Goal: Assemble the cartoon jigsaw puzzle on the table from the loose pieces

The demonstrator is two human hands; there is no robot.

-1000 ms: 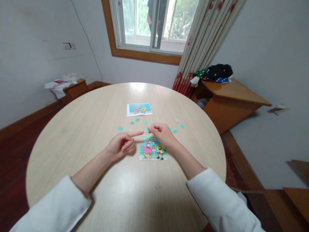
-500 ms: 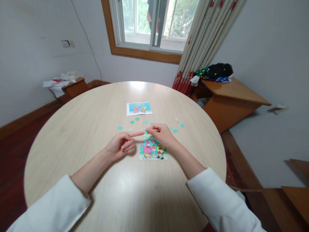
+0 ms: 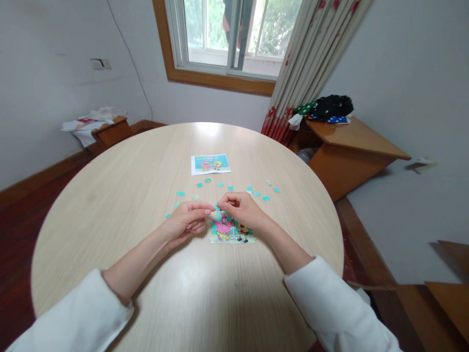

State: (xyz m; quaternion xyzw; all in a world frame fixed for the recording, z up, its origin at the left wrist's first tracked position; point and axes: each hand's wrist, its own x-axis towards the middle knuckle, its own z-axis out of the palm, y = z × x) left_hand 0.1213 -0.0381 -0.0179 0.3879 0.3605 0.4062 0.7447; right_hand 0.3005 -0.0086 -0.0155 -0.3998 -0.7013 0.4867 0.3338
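Note:
A partly built cartoon jigsaw [image 3: 231,231] lies on the round wooden table [image 3: 146,171] in front of me. My right hand [image 3: 240,208] hovers over the jigsaw's top edge with its fingertips pinched together, apparently on a small teal piece that is mostly hidden. My left hand [image 3: 186,220] rests just left of the jigsaw, fingers curled, forefinger and thumb meeting near the right hand's fingertips. Several loose teal pieces [image 3: 226,187] are scattered beyond the hands. A printed reference picture [image 3: 210,164] lies farther back.
A low wooden desk [image 3: 348,146] with dark dotted cloth [image 3: 328,107] stands at the right by a flowered curtain [image 3: 311,54]. A small wooden stand with papers [image 3: 98,128] sits at the left wall. A window [image 3: 230,34] is straight ahead.
My left forefinger, stretched out and pointing before, has curled in to meet the thumb. Both hands have drawn slightly nearer to me, fingertips now close together above the jigsaw's top left.

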